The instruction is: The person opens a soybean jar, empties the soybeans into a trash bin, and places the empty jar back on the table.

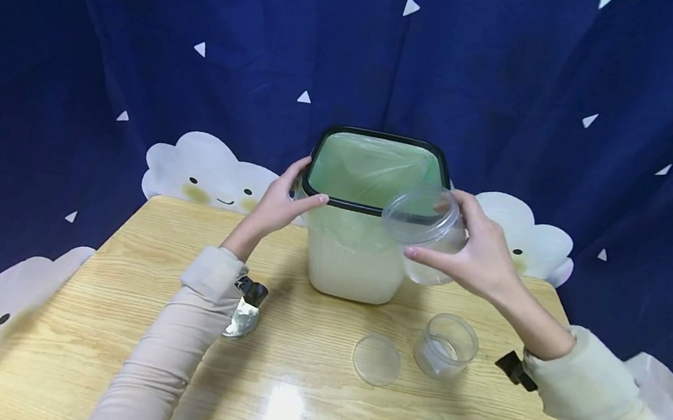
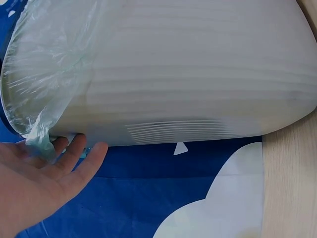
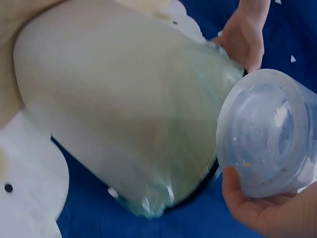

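Observation:
A white trash bin [image 1: 354,272] with a black rim stands upright on the table, lined with a thin green plastic bag [image 1: 367,168]. My left hand [image 1: 280,204] holds the bin's left front corner, thumb on the rim and fingers along the outer side, by the bag's bunched edge [image 2: 42,134]. In my right hand [image 1: 486,258] is a clear plastic jar [image 1: 420,224], gripped between thumb and fingers. The jar tilts, its mouth end toward the bin's right front rim. Its round base [image 3: 260,134] faces the right wrist camera. I cannot see anything falling from it.
On the wooden table [image 1: 304,362], in front of the bin, lie a flat clear round lid [image 1: 377,361] and an open clear plastic tub [image 1: 446,348]. A shiny silvery round thing [image 1: 243,318] is partly hidden by my left forearm. A blue curtain [image 1: 258,29] hangs behind.

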